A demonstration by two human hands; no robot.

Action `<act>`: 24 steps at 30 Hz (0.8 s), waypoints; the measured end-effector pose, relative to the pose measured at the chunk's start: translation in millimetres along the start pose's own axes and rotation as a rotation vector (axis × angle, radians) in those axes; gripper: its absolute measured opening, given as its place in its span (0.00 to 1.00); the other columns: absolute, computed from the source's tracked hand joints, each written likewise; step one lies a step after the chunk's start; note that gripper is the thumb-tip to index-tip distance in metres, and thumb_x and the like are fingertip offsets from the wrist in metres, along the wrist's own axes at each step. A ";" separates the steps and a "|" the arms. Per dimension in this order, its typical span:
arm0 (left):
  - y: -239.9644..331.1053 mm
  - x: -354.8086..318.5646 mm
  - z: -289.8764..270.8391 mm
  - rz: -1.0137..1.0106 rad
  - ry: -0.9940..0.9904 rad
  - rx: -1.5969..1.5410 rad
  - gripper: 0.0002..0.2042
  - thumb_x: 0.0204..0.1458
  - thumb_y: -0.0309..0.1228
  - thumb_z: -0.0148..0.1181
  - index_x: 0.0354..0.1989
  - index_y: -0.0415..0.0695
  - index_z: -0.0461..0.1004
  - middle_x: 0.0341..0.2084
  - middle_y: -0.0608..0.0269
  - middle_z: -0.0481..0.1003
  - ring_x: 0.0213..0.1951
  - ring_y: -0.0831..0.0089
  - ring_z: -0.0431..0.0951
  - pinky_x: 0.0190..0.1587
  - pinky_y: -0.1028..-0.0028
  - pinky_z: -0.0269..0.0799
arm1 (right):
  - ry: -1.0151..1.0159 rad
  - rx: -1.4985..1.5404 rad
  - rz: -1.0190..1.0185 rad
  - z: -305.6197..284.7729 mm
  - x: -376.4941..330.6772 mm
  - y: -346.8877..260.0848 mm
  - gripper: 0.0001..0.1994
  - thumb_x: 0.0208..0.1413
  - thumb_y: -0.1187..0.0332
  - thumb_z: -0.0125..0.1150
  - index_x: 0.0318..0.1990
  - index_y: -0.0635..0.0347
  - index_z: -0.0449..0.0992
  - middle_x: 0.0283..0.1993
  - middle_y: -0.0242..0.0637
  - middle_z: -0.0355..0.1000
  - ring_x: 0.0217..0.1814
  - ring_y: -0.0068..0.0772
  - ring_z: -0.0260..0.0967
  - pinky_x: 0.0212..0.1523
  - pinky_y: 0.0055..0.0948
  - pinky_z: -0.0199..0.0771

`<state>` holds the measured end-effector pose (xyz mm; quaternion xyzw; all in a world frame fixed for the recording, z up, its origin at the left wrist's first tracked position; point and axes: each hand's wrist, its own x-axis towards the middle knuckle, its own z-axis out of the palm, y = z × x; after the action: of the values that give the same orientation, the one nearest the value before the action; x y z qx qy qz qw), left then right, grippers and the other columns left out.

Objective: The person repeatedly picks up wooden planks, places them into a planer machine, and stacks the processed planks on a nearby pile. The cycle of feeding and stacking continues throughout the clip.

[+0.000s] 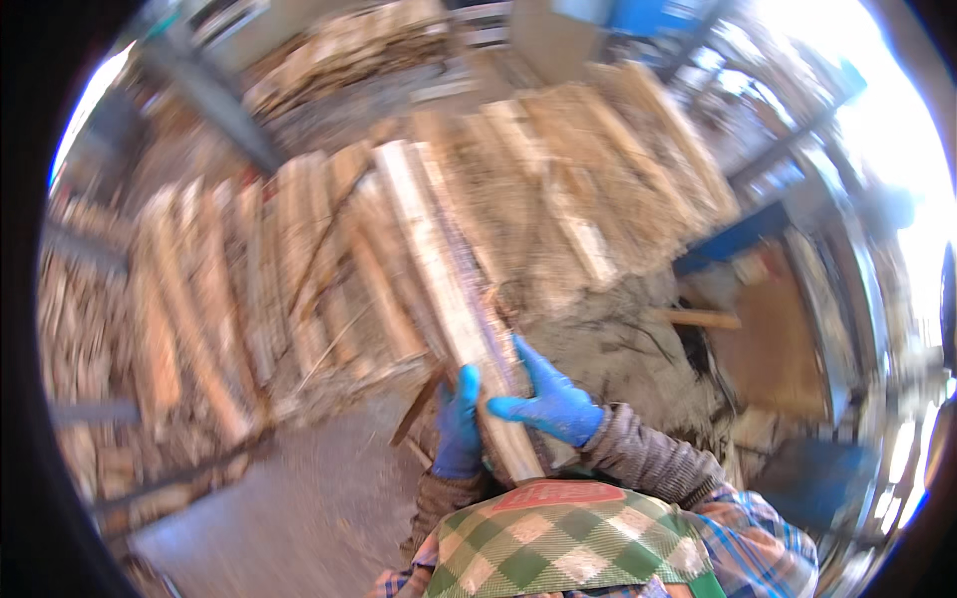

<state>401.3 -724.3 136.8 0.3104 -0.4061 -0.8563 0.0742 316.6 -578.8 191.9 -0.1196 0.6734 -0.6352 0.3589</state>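
Observation:
A long, rough wooden board (439,264) with bark along its right edge slants away from my body toward the log pile. Its near end reaches my green checked apron (558,543). My left hand (460,427), in a blue glove, grips the board's left side, thumb on top. On the opposite side my right hand (550,397), gloved in blue too, holds the board with its thumb across the top face. The undersides of both hands are hidden. Motion blurs the surroundings.
Split wood slabs (204,289) lie in rows to the left, and more slabs (598,169) lie ahead to the right. A metal post (214,100) stands far left. Right of me are a brown panel (773,349) and a blue object (812,478). A short stick (703,319) juts out nearby.

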 end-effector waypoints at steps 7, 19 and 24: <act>-47.7 -54.7 111.2 0.154 -0.349 0.255 0.24 0.65 0.44 0.58 0.59 0.35 0.69 0.53 0.53 0.74 0.49 0.64 0.77 0.49 0.60 0.75 | 0.361 -0.289 -0.305 -103.2 -133.6 -3.3 0.58 0.48 0.43 0.76 0.78 0.62 0.46 0.77 0.64 0.51 0.78 0.61 0.53 0.75 0.46 0.55; -196.0 -123.2 441.6 0.389 -1.279 0.562 0.50 0.60 0.51 0.65 0.80 0.42 0.39 0.68 0.54 0.63 0.62 0.62 0.70 0.64 0.59 0.70 | 0.880 0.620 -0.643 -349.8 -297.8 62.0 0.59 0.50 0.53 0.79 0.80 0.59 0.40 0.78 0.44 0.53 0.76 0.38 0.56 0.72 0.40 0.64; -264.5 -60.5 538.4 0.165 -1.397 0.874 0.37 0.69 0.46 0.54 0.78 0.39 0.47 0.78 0.49 0.48 0.78 0.59 0.47 0.77 0.62 0.45 | 0.532 1.436 -0.802 -473.2 -266.3 126.3 0.47 0.57 0.28 0.56 0.72 0.55 0.64 0.67 0.47 0.71 0.63 0.43 0.74 0.64 0.45 0.77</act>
<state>163.8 -177.4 226.3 -0.3233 -0.6762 -0.6088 -0.2600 243.3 -29.5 130.8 0.0601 0.0777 -0.9924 -0.0734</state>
